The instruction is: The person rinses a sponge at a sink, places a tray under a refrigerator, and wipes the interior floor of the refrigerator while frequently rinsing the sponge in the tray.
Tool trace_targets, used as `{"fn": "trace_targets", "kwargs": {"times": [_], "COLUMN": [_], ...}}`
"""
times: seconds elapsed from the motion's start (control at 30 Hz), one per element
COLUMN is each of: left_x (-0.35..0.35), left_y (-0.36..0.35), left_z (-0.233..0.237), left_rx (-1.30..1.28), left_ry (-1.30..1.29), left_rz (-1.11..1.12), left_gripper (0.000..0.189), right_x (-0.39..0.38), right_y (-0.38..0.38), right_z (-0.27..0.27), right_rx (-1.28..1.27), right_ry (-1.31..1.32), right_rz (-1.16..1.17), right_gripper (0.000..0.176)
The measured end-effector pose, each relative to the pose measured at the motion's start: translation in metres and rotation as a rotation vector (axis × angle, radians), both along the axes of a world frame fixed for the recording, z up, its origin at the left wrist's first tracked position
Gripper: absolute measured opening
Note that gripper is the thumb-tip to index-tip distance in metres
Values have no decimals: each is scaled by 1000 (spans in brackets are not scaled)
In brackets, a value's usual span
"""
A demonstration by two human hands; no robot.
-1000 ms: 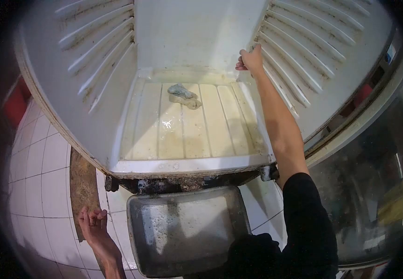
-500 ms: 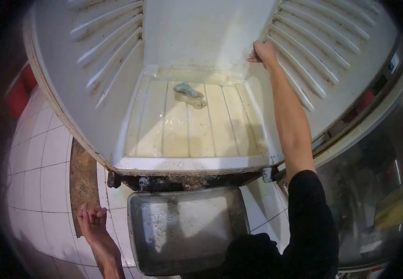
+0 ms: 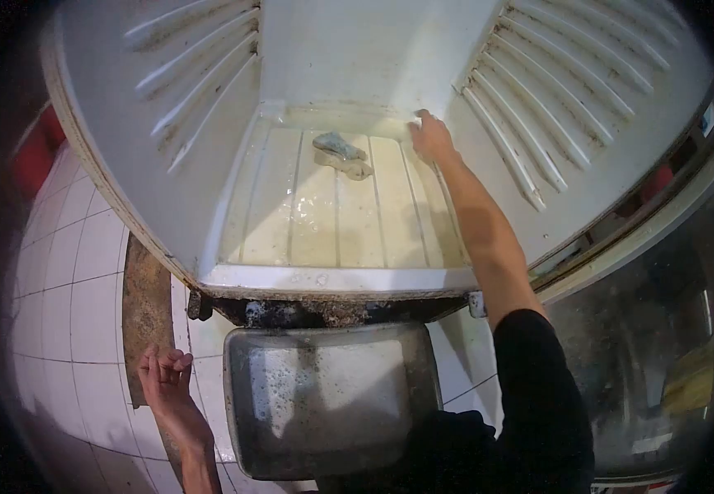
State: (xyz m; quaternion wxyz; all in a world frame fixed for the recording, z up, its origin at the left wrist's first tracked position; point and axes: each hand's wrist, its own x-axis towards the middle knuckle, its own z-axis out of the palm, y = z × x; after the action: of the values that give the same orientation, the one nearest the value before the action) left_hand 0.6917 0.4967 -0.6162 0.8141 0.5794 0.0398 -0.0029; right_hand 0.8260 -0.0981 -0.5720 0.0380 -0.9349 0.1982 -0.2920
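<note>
My right hand [image 3: 433,138] reaches into the white cabinet, low by the back right corner of its ribbed floor [image 3: 312,239]. Its fingers are a little apart, and nothing shows in them. Left of it, a wet, crumpled grey-blue and beige cloth [image 3: 342,155] lies on the cabinet floor toward the back. My left hand [image 3: 168,387] hangs over the tiled floor at the lower left, palm up, with its fingers loosely bent and nothing held. Wet shine and drops show on the cabinet floor.
Below the cabinet's front edge stands a grey basin [image 3: 336,461] with foamy liquid. A brown, worn strip [image 3: 147,305] lies on the white tiles [image 3: 52,329] at left. Stained shelf ridges [image 3: 538,107] line both side walls. A dark glass panel [image 3: 637,354] stands at right.
My right hand has moved left and down from the right wall to the back right of the cabinet floor, its fingers loosening. The left hand stays nearly still.
</note>
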Motion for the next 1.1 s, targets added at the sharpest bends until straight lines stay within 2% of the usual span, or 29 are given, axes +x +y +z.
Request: {"fn": "trace_targets", "kwargs": {"times": [0.07,0.17,0.27,0.57,0.67,0.7,0.77,0.8,0.83,0.9,0.97,1.03,1.1], "left_x": [-2,1,2,1,-1,-3,-5,-7,-7,-9,-10,-9,-7], "left_y": [-2,3,3,3,5,0,-1,0,-1,-2,-3,-7,-9], "left_z": [2,-2,-6,-7,3,10,17,17,18,21,22,21,20], "left_rx": [36,58,97,53,52,16,-15,-23,-31,-19,-41,-61,-92], "left_ry": [-15,-10,3,58,11,18,18,-10,-37,-26,-31,-49,-79], "left_rz": [14,41,70,37,63,104,156,132,100,104,104,98,93], "left_gripper": [41,43,44,45,42,36,30,30,30,29,28,28,29], "right_x": [17,20,25,32,25,22,16,5,1,-8,-32,-60,-108], "right_y": [-22,-12,-7,-9,-23,-31,-39,-22,-15,-2,33,80,148], "right_z": [-20,-28,-32,-18,-25,-23,-26,-16,-12,-1,28,49,70], "right_rx": [88,35,-46,-59,-145,-155,104,267,271,942,1235,970,1016], "right_ry": [167,56,71,44,61,51,29,-113,-114,-427,-298,-156,95], "right_rz": [-174,-151,-171,-253,-140,-128,39,9,6,247,530,700,658], "right_gripper": [34,28,22,10,16,16,26,33,33,30,31,31,26]}}
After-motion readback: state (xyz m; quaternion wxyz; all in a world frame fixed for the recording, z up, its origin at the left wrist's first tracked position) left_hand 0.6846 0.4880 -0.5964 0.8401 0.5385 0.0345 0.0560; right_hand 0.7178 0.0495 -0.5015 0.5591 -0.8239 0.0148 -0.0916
